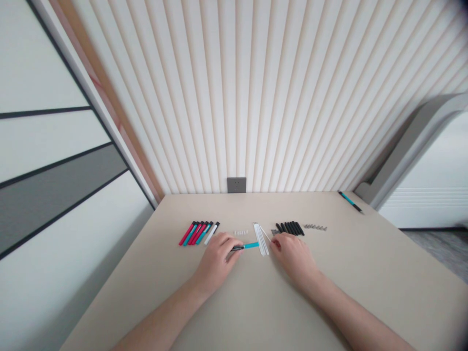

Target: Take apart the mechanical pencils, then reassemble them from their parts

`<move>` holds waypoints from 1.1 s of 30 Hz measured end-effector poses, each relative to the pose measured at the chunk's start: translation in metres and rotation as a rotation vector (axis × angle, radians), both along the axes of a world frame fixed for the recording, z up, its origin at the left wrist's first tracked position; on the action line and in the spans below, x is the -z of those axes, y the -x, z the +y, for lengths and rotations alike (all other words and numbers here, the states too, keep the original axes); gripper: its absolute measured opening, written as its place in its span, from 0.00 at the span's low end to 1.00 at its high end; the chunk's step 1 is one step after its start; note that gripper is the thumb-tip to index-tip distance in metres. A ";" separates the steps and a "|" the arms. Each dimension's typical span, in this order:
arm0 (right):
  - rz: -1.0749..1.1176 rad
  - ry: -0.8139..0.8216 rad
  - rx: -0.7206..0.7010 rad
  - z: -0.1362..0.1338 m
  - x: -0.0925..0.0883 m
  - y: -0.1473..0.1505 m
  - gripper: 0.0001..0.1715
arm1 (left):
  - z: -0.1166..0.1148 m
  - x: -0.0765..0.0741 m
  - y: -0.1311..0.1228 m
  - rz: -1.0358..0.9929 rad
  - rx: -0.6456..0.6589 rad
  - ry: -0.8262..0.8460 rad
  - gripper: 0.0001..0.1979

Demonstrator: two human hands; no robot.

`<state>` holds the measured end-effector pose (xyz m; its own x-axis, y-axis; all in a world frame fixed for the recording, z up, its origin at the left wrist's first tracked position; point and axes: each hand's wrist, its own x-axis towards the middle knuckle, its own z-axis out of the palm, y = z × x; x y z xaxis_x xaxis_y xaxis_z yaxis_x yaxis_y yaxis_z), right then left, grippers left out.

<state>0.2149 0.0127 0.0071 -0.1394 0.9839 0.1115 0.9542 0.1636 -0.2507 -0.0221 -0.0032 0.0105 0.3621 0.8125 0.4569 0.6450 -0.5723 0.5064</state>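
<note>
while the left hand (219,253) grips a teal barrel (251,245), the right hand (292,251), seemingly pinching a white stick (265,234), needs gentleness.

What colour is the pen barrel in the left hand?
The slim pen barrel is turquoise and black; head view.

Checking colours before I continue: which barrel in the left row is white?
The rightmost barrel, closest to the left hand; the other barrels in that row are red or teal.
</note>
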 end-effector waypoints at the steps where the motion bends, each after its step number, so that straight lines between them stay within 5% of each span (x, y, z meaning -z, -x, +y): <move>1: 0.004 0.004 0.009 0.000 0.000 0.000 0.11 | 0.000 0.000 0.000 0.006 0.003 0.011 0.03; 21: 0.032 0.005 0.078 0.004 -0.011 -0.003 0.15 | -0.001 -0.002 0.000 0.036 0.011 0.049 0.05; 33: 0.983 0.088 -0.053 0.007 -0.005 0.002 0.22 | -0.001 -0.003 -0.002 0.032 -0.001 0.072 0.04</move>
